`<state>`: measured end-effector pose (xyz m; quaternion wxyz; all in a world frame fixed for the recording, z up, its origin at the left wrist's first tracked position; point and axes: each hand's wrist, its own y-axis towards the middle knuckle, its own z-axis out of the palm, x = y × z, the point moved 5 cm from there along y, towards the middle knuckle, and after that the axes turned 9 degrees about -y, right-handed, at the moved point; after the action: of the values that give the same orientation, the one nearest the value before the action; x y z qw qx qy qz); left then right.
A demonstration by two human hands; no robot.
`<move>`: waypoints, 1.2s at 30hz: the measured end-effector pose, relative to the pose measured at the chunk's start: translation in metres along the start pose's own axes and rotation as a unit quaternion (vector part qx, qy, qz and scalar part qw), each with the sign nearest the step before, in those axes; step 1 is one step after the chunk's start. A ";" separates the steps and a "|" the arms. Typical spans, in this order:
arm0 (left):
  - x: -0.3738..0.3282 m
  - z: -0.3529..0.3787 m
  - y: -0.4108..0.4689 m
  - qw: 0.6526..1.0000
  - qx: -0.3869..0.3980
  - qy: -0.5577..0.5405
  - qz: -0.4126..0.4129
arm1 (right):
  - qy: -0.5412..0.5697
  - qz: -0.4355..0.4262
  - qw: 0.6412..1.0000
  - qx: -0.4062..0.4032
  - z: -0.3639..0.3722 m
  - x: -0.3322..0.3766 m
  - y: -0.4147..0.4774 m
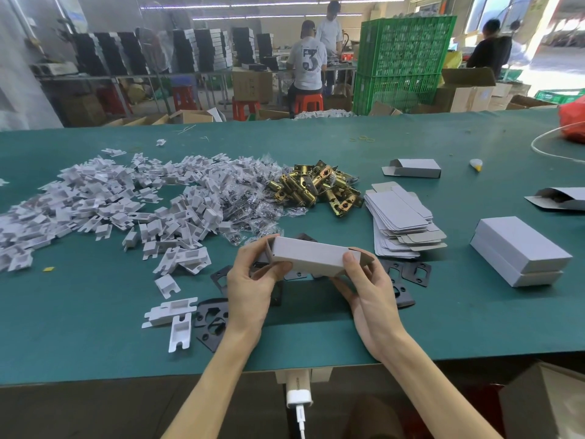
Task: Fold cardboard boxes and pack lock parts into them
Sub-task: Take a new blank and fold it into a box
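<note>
I hold a small grey cardboard box [308, 255] lengthwise above the green table [443, 312]. My left hand [253, 286] grips its left end, where the flaps stand open. My right hand [364, 280] pinches the right end with the thumb on top, and its flap sticks out. Black lock plates [411, 272] lie under and around my hands. A heap of brass latches [316, 186] sits farther back in the middle. Beside it lie small bags of screws [253, 198]. A stack of flat box blanks [402, 223] is to the right of the latches.
A large pile of white plastic inserts [110, 204] covers the left of the table. Two folded boxes [519, 251] are stacked at the right, with open ones [411, 167] behind. A charger [299, 394] hangs at the table's front edge. People work at benches beyond, by green crates [402, 58].
</note>
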<state>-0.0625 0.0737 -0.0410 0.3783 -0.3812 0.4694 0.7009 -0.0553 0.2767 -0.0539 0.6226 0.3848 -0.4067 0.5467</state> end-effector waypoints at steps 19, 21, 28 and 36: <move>0.002 0.000 -0.004 0.999 -0.004 -0.010 -0.051 | -0.050 0.000 0.998 0.023 0.001 0.001 -0.002; 0.002 0.000 -0.004 0.999 0.000 -0.007 -0.054 | -0.059 -0.001 0.998 0.027 0.001 0.001 -0.002; -0.001 0.000 -0.003 0.999 -0.003 -0.013 -0.031 | 0.006 0.036 0.999 -0.002 0.000 -0.004 0.001; -0.011 0.002 -0.006 0.999 -0.024 -0.030 -0.003 | 0.042 0.063 0.997 -0.006 0.001 -0.005 0.000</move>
<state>-0.0532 0.0756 -0.0324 0.3848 -0.3705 0.4401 0.7218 -0.0559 0.2737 -0.0581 0.6060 0.3313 -0.4069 0.5979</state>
